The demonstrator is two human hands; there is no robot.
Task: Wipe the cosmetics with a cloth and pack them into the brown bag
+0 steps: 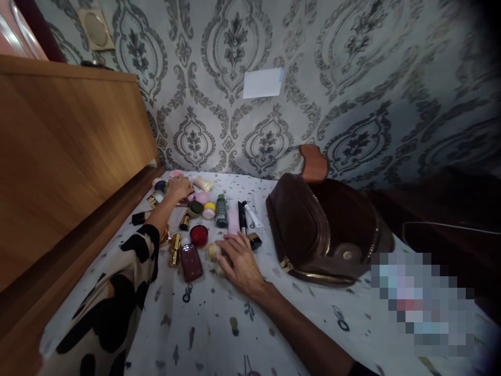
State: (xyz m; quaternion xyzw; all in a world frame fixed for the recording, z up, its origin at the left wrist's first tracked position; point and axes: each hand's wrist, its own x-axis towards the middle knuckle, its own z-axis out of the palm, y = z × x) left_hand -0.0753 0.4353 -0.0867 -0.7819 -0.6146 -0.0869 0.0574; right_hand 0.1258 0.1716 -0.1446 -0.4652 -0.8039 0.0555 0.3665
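My left hand [180, 187] reaches to the far left part of the cosmetics group, fingers apart and pointing down over small items beside a pink round item [176, 173] and a cream tube [203, 184]. What lies under its fingertips is partly hidden. Nearer to me, my right hand [240, 261] curls around a small yellow-capped bottle [213, 251], whose body is mostly covered by the fingers. Left of it lie a dark red flat bottle [191, 262], a red round jar [199, 236] and a gold tube [175, 249].
Beyond my right hand are a green bottle [221, 211], a pink tube [234, 222], a black tube [241, 216] and a white tube [253, 214]. An unzipped brown bag [297, 224] stands at right. A wooden cabinet [70, 146] borders the left; patterned wall [191, 141] behind.
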